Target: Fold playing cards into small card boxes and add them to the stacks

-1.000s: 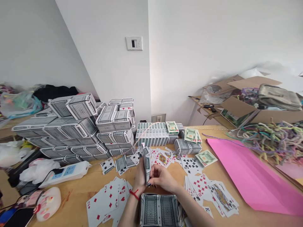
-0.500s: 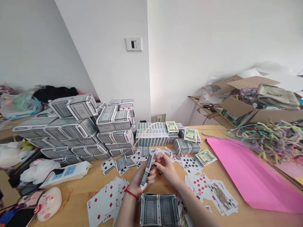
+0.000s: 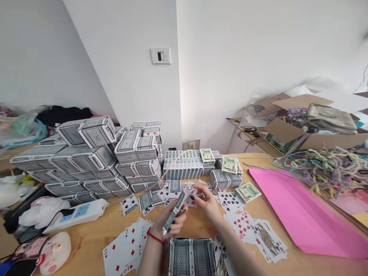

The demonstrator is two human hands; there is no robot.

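A narrow folded strip of playing cards, patterned grey-green with white edges, lies in my left hand, whose fingers wrap round it. My right hand has its fingertips at the strip's far end, pinched on a white, partly blurred card end. Just below my wrists stands an open box built of playing cards, its patterned floor showing. Loose face-up cards lie on both sides, among them a two of diamonds on the left and a queen on the right.
Stacked card-built blocks fill the back left. A row of card pieces and green card packs stand behind my hands. A power strip lies left, pink paper and tangled yarn right.
The strip has tilted a little in my left hand. My right fingers have moved slightly up and right with the white card end. The whole view has shifted slightly.
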